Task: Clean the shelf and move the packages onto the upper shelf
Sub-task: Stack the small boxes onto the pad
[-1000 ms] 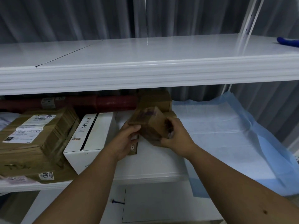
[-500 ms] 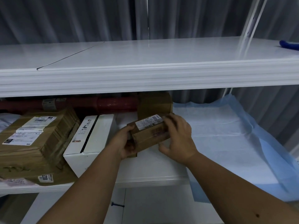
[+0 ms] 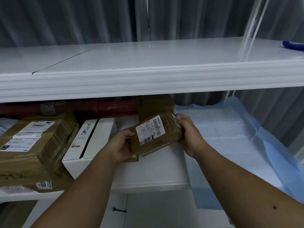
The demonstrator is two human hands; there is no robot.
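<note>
Held package: small brown cardboard package [image 3: 158, 134], centre of the frame, tilted, white shipping label facing up; lifted clear of the lower shelf [image 3: 148, 175].
Left hand: left hand [image 3: 120, 145] grips the package's lower left end, fingers curled under it and thumb on top.
Right hand: right hand [image 3: 189, 134] clamps the upper right end, fingers wrapped over the edge.
Upper shelf: white upper shelf [image 3: 148, 63] spans the frame above the hands; a blue object [image 3: 293, 46] lies at its far right edge.
Lower shelf, left: large brown box [image 3: 32, 142] with white labels, on top of another flat brown package [image 3: 24, 183].
Lower shelf, centre-left: white box [image 3: 92, 142] just beside the large brown box.
Behind: dark red tube [image 3: 98, 107] lies along the back; a brown carton [image 3: 156, 104] stands behind the held package.
Right of frame: pale blue sheet [image 3: 230, 145] spread over the surface there.
</note>
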